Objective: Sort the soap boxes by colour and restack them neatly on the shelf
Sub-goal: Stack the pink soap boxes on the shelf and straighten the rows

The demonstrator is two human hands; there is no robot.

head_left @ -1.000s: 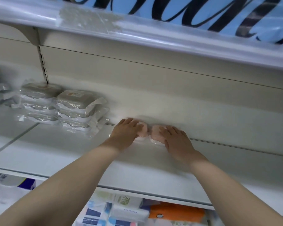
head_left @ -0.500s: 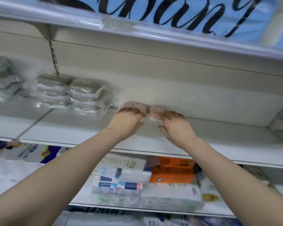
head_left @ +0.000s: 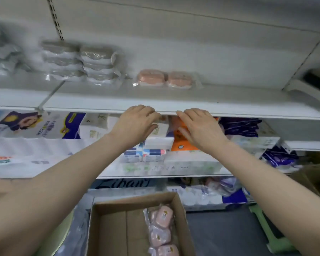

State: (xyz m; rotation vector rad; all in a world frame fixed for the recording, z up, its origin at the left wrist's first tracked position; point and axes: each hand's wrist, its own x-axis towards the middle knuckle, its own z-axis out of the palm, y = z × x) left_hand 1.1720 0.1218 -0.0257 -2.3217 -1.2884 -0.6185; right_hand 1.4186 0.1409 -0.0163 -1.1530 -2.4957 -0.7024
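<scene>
Two pink soap boxes (head_left: 163, 78) in clear wrap lie side by side on the white shelf (head_left: 174, 100), against its back wall. To their left stand two stacks of grey soap boxes (head_left: 79, 60). My left hand (head_left: 137, 122) and my right hand (head_left: 201, 127) hover empty just below the shelf's front edge, fingers relaxed, apart from the pink boxes. Below, a cardboard carton (head_left: 107, 228) holds several more pink soap boxes (head_left: 161, 230) along its right side.
More wrapped grey packs (head_left: 2, 58) sit at the far left of the shelf. The lower shelf is packed with tissue packs (head_left: 155, 143) and an orange pack (head_left: 183, 139). A green stool (head_left: 272, 235) stands on the floor at right.
Both hands let go of the two pink soap boxes and drew back from the shelf's rear to its front edge. The view tilted down, revealing the carton below.
</scene>
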